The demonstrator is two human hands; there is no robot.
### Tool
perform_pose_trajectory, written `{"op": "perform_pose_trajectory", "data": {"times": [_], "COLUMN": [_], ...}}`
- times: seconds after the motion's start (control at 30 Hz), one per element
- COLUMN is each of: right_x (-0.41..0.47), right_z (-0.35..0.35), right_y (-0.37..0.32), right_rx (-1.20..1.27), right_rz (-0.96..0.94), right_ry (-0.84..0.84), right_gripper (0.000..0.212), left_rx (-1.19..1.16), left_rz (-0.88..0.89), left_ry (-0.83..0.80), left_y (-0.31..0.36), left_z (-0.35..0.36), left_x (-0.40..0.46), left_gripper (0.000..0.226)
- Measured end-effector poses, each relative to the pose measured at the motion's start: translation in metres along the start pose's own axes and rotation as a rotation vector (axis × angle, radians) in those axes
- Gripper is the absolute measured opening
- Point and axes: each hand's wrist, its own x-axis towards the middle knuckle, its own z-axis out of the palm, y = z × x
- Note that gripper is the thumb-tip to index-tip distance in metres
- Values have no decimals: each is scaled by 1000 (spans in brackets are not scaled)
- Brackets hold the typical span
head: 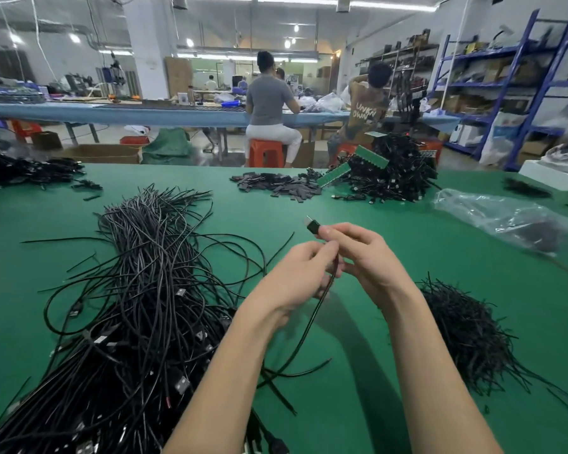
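Above the middle of the green table (pixel 358 371), both my hands hold one thin black cable (pixel 312 322). My right hand (pixel 364 257) pinches the cable's black plug (pixel 313 227), whose metal tip points up and away. My left hand (pixel 302 273) pinches the cable just below the plug. From there the cable hangs down between my wrists and trails onto the table toward a big heap of black cables (pixel 138 306) at the left.
A pile of short black ties (pixel 466 335) lies at the right. Farther back are small black sleeves (pixel 276 186), a mound of finished cables with green boards (pixel 387 172) and a clear plastic bag (pixel 499 217). Two people sit on red stools beyond.
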Motion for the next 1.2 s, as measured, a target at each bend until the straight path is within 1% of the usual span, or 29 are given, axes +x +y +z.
{"op": "perform_pose_trajectory", "data": {"times": [0.1,0.17,0.2,0.23,0.3,0.33,0.37,0.43,0.47,0.5,0.53,0.6,0.67,0.73,0.87,0.9,0.93,0.97,1.0,1.03,1.07,1.1,1.13,1.17,1.2], "right_x": [-4,-6,-8,-12,-21,-26,-29,-30,-30,-31,-32,-33,-32,-28,-21,-21,-22,-24,-26,-28,-32,-37,-43,-46,-48], "right_z": [9,12,13,11,12,17,25,44,49,50,45,28,12,3,-3,-6,-12,-21,-33,-47,-64,-81,-99,-114,-122], "right_y": [-1,7,12,18,29,32,33,35,35,33,30,23,14,1,-28,-36,-43,-51,-59,-67,-74,-79,-82,-82,-81], "right_rx": [71,97,101,94,76,59,24,-55,-77,-98,-113,-111,-36,53,85,89,94,96,104,158,288,464,593,595,417], "right_rz": [2,115,195,260,307,299,283,261,267,285,291,257,211,175,110,94,80,80,98,124,147,156,132,92,35], "right_ry": [-20,-91,-182,-321,-664,-827,-956,-1080,-1102,-1099,-1060,-894,-719,-584,-314,-273,-275,-318,-401,-523,-659,-748,-742,-661,-505], "right_gripper": [30,43,49,53,63,62,53,27,22,24,27,28,26,29,34,35,35,34,32,29,29,35,44,52,55], "left_rx": [-144,-294,-382,-486,-655,-727,-808,-938,-958,-956,-945,-925,-921,-948,-1036,-1056,-1083,-1114,-1137,-1150,-1159,-1174,-1199,-1223,-1231], "left_rz": [-66,-77,-54,-10,114,179,234,304,324,338,342,337,325,307,276,267,256,245,238,239,246,255,262,263,259], "left_ry": [-43,14,69,126,227,262,279,273,274,285,302,327,340,339,253,216,176,140,112,95,91,102,127,163,206], "left_y": [-5,-2,2,5,14,18,22,29,31,33,33,36,39,44,47,48,50,52,54,57,60,64,67,71,74], "left_z": [3,1,-2,-7,-17,-22,-26,-32,-35,-38,-42,-52,-62,-70,-74,-72,-69,-65,-62,-61,-62,-66,-72,-80,-88], "left_x": [-1,-1,-1,0,1,0,-1,-5,-7,-9,-11,-12,-7,-1,7,9,10,11,12,14,16,18,21,24,28], "left_gripper": [28,23,21,20,25,29,31,33,32,31,30,30,31,31,30,30,31,32,33,34,35,36,36,37,38]}}
